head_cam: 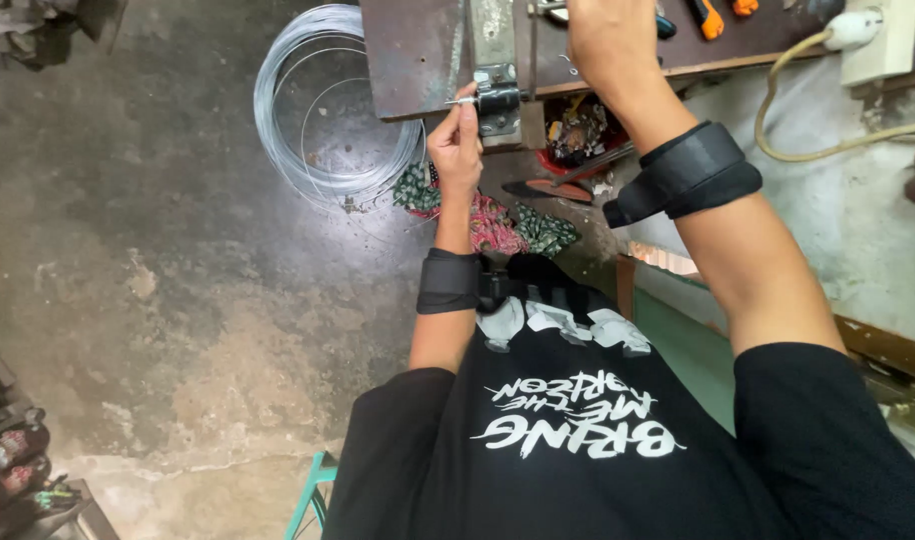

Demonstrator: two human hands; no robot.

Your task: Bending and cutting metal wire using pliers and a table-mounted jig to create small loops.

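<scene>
At top centre of the frame, the left hand (pixel 458 145) pinches a short silver wire end (pixel 462 100) at a small metal clamp fitting (pixel 498 100) on the front edge of the dark workbench (pixel 418 50). The right hand (pixel 603 40) reaches onto the bench top beside pliers (pixel 668 25); whether it grips anything cannot be told. A coil of bright wire (pixel 328 110) lies on the concrete floor at upper left. A white power socket (pixel 883 40) with cream cable sits at upper right. Patterned cloth (pixel 498 225) lies below the bench.
</scene>
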